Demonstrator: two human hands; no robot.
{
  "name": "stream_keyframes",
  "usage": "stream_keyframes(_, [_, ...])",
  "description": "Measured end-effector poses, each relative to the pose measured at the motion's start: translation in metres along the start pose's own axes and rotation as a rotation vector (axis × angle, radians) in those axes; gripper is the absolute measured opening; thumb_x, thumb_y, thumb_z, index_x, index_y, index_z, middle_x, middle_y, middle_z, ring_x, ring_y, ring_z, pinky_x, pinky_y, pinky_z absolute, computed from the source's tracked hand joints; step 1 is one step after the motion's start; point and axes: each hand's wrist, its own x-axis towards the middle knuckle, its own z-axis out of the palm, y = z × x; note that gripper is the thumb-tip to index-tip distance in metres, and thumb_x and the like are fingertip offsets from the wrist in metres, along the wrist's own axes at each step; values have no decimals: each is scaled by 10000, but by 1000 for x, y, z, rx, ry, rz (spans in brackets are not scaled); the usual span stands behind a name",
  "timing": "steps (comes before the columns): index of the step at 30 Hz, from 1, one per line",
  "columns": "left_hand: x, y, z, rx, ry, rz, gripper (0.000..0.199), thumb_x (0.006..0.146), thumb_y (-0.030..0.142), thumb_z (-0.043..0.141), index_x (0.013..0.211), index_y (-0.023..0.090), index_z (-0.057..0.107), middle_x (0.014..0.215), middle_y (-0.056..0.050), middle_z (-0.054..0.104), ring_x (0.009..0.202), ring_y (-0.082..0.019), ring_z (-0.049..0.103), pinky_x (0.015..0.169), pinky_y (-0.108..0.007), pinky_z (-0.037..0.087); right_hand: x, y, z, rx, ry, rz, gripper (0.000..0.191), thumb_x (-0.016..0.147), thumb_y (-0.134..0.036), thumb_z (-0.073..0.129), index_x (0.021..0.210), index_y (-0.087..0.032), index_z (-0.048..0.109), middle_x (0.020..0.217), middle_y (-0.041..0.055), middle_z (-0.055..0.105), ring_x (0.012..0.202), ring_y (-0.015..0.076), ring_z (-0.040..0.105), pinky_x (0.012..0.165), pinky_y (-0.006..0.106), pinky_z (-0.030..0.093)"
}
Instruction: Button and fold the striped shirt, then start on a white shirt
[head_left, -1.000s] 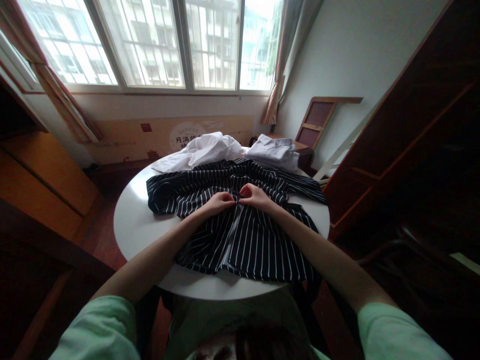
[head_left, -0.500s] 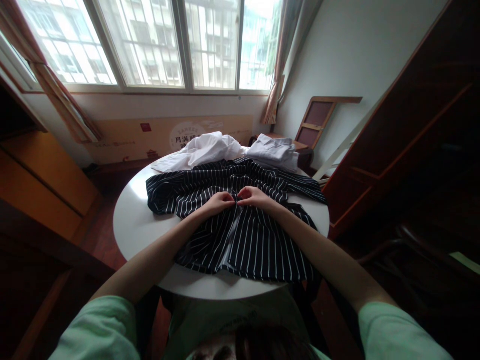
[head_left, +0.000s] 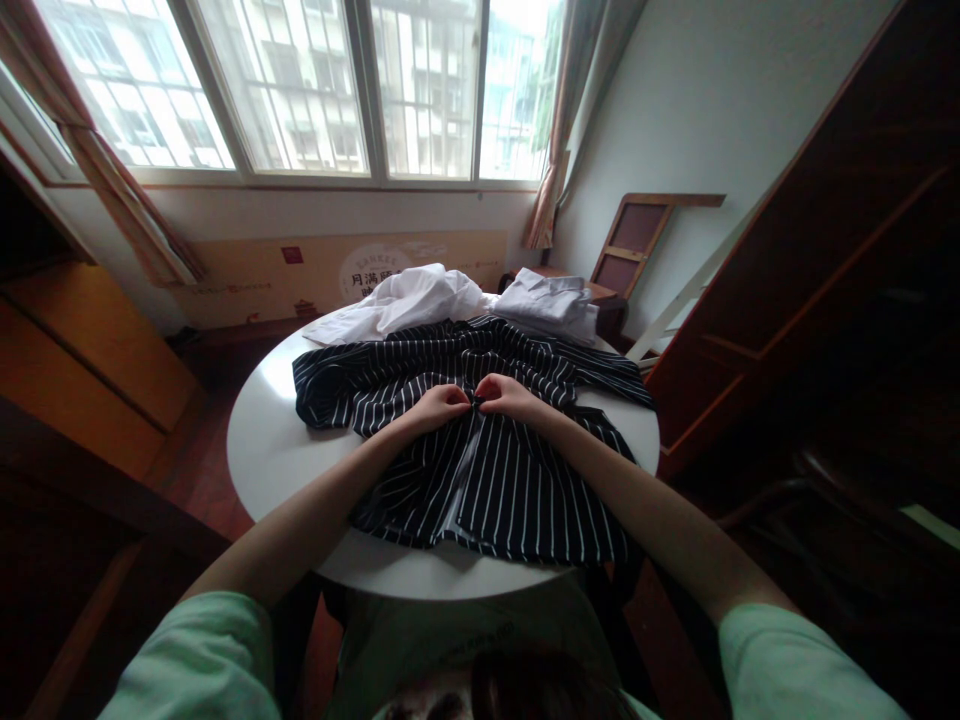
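Note:
A black shirt with white stripes [head_left: 536, 490] lies spread on a white round table [head_left: 262, 455], its sleeves out to both sides. Below my hands its front edges part, and a pale strip shows in the gap. My left hand [head_left: 441, 405] pinches the left front edge at the middle of the shirt. Close beside it, my right hand [head_left: 508, 396] pinches the right front edge, fingertips almost meeting the left ones. Any button between the fingers is too small to make out.
Behind the striped shirt lie a crumpled white garment [head_left: 420, 300] and a folded white garment [head_left: 547, 300]. A wooden chair [head_left: 634, 240] stands beyond the table at the right. A dark red wooden panel [head_left: 750, 330] rises close to the table's right side.
My right fingertips have shifted very slightly to the right, so a bit more dark cloth shows between the two hands. The shirt and the other garments lie as before.

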Motion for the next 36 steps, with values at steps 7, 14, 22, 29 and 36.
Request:
stream_keyframes(7, [-2,1,2,102,-2,55,106,657,176,552,714,120,621,699,-19,618,660,-125,545,622,-228,425,1,2,3,-43,67,-57,262,493,-28,599,713,-148,520,659,-43,522,629,97,501,622,249,422])
stream_keyframes(14, [-2,-1,4,121,9,56,92,663,164,538,705,118,606,689,-16,601,646,-118,530,607,-224,416,2,5,5,-17,41,-125,282,487,-49,616,736,-146,526,671,-42,526,628,90,490,610,239,414])
stream_keyframes(22, [-2,0,4,94,30,50,78,648,147,545,688,126,607,666,-3,587,641,-114,522,593,-218,410,2,8,6,-1,-10,-108,308,494,-38,610,767,-151,526,671,-42,541,623,94,516,625,248,434])
stream_keyframes(29, [-3,2,5,97,28,35,95,656,167,543,704,119,609,679,-14,594,640,-119,522,587,-220,410,0,9,7,-133,44,-102,308,507,-52,618,781,-154,521,683,-32,533,645,107,515,615,251,429])
stream_keyframes(36, [-2,0,4,105,29,46,91,657,171,537,699,125,603,670,-6,585,643,-119,524,596,-222,404,3,9,7,-94,9,-125,315,499,-84,668,773,-147,527,705,-29,539,658,102,514,641,258,431])
